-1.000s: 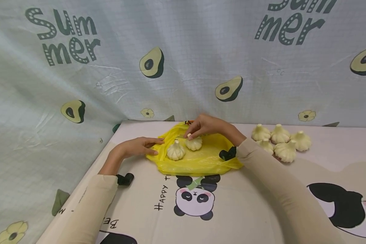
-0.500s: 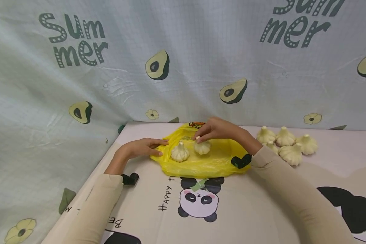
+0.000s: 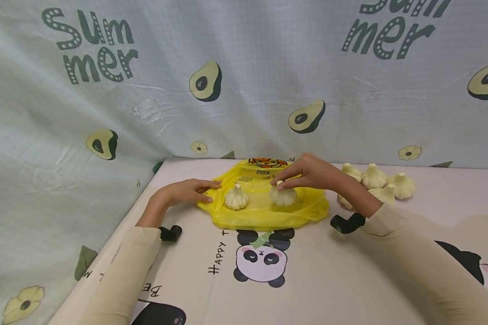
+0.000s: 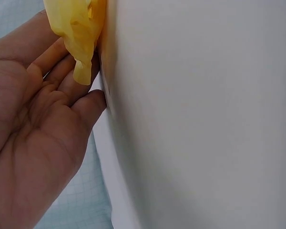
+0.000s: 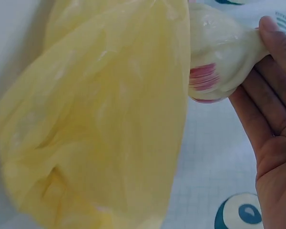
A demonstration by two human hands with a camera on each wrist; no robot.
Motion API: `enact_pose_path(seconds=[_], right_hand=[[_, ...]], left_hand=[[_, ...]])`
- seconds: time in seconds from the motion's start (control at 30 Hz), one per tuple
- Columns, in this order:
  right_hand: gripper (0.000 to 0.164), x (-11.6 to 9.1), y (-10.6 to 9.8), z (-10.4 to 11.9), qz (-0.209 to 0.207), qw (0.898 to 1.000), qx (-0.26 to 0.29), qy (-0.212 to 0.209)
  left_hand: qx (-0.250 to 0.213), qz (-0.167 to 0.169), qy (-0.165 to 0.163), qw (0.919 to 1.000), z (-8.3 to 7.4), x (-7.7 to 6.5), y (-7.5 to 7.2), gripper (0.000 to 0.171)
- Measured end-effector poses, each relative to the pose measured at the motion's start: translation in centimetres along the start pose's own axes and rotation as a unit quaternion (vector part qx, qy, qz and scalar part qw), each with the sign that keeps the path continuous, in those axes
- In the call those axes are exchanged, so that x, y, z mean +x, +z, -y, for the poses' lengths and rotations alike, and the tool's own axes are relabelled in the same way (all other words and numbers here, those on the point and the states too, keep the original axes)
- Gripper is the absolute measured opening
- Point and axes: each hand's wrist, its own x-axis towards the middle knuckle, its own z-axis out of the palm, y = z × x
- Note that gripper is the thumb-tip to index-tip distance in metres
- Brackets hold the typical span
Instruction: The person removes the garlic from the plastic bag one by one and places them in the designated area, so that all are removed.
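A yellow plastic bag [image 3: 264, 222] lies flat on the table. One garlic bulb [image 3: 236, 199] sits on its left half, stem up. My right hand [image 3: 311, 174] pinches a second garlic bulb [image 3: 283, 197] by its stem, over the bag's right half. Pink marks show low on that bulb in the right wrist view, where the bag [image 5: 95, 119] covers part of it. At the bag's left edge rests my left hand [image 3: 183, 194], thumb and forefinger spread apart. Its palm and loosely bent fingers [image 4: 88, 109] face the left wrist camera, beside the bag's yellow corner [image 4: 78, 28].
Several more garlic bulbs [image 3: 401, 186] are grouped at the back right, partly hidden behind my right forearm. A printed curtain [image 3: 248, 90] rises along the table's back and left edges. The tablecloth [image 3: 329, 280] carries panda prints in front of the bag.
My right hand has carried its garlic bulb rightward, away from the other bulb, and it looks larger now. More print shows on the bag's back edge. The left hand stays at the bag.
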Motion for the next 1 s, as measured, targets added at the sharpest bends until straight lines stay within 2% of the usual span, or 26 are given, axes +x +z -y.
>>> enact_pose_path(seconds=[0.3, 0.47, 0.77, 1.0], right_hand=[[0.025, -3.5, -0.7, 0.6, -0.048, 0.998, -0.013, -0.031], [0.027, -5.5, -1.1, 1.2, -0.061, 0.997, -0.014, -0.035], [0.028, -8.5, -1.8, 1.8, -0.089, 0.996, -0.009, -0.019], [0.028, -10.1, -2.4, 2.1, -0.092, 0.996, -0.001, -0.005]], left_hand=[[0.004, -0.008, -0.017, 0.9998, -0.1, 0.0, -0.2, 0.061], [-0.005, -0.003, -0.012, 0.9999, 0.0, 0.0, 0.0, 0.062], [-0.003, 0.0, -0.006, 1.0, 0.1, 0.0, 0.0, 0.062], [-0.004, 0.007, 0.007, 0.9999, 0.0, -0.1, -0.1, 0.062]])
